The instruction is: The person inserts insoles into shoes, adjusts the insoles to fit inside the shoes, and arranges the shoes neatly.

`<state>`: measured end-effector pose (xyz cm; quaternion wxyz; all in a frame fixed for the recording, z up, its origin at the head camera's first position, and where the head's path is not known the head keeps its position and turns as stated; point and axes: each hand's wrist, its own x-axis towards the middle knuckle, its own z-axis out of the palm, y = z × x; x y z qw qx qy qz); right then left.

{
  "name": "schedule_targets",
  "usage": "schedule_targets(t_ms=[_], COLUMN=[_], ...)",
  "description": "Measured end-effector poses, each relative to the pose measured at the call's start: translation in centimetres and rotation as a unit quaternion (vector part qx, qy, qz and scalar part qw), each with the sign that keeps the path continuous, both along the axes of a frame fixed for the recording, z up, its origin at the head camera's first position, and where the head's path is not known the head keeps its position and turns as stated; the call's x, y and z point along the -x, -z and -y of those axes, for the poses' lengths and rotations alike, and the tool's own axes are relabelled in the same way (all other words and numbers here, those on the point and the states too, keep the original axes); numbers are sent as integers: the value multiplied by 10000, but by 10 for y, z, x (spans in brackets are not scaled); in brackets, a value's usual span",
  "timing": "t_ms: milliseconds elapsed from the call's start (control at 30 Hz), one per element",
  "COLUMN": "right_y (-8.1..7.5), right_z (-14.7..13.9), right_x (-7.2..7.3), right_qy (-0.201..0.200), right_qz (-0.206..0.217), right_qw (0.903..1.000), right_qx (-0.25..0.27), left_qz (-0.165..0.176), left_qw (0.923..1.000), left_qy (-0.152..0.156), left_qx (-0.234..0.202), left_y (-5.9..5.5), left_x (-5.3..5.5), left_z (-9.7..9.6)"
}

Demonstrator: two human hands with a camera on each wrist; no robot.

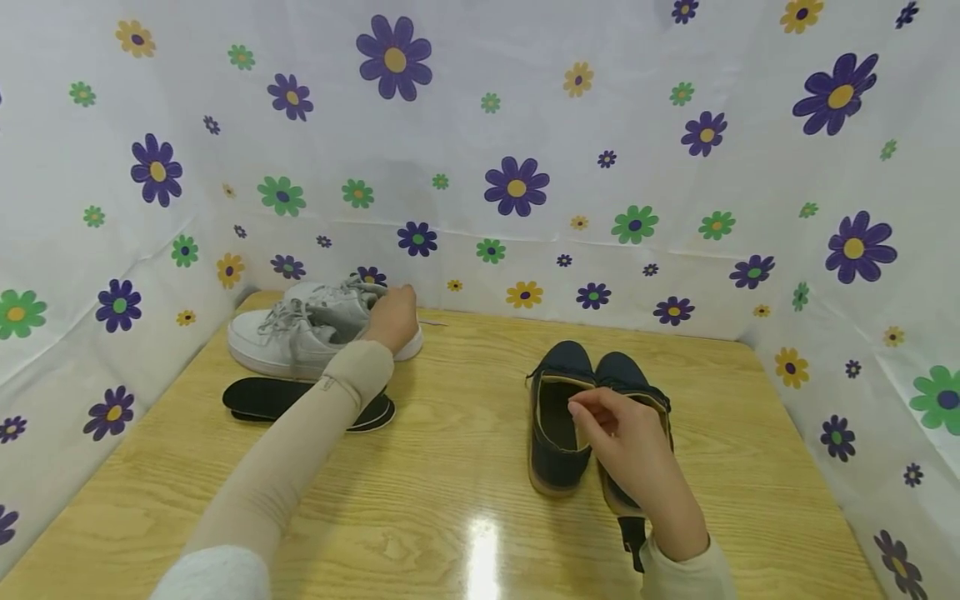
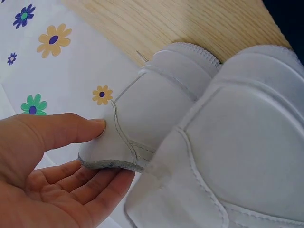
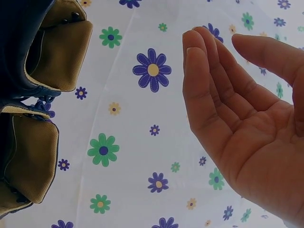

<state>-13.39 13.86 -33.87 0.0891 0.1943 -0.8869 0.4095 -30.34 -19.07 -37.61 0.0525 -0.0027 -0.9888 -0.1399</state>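
Observation:
At the table's back left, two white sneakers lie side by side, toes to the left. My left hand pinches the heel collar of the farther white sneaker, thumb on the outer side and fingers at the grey-lined edge. Close beside it in the left wrist view is the nearer sneaker. My right hand hovers over a pair of dark blue shoes, its fingers loosely bent and holding nothing. In the right wrist view, tan linings of the blue shoes show at the left.
Two black insoles lie stacked in front of the sneakers, partly behind my left forearm. A small black strap-like piece shows beside my right wrist. White flower-printed cloth surrounds the wooden table at the back and sides.

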Motion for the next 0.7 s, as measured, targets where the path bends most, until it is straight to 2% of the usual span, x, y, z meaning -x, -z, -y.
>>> schedule_targets(t_ms=[233,367,700], right_y=[1,0,1], right_z=[-1,-2,-4], right_x=[1,2,3], right_qy=[-26,-2,13], right_qz=[-63,-43,87], right_qw=[10000,10000,9999], right_qx=[-7,-19,60], left_qz=[142,226,-24], left_qw=[9991,9984,9955], left_qy=[389,496,940], left_qx=[-114,-170,-81], left_y=[-2,-2,4], left_x=[-13,-20,-44], left_z=[-12,-22,-46])
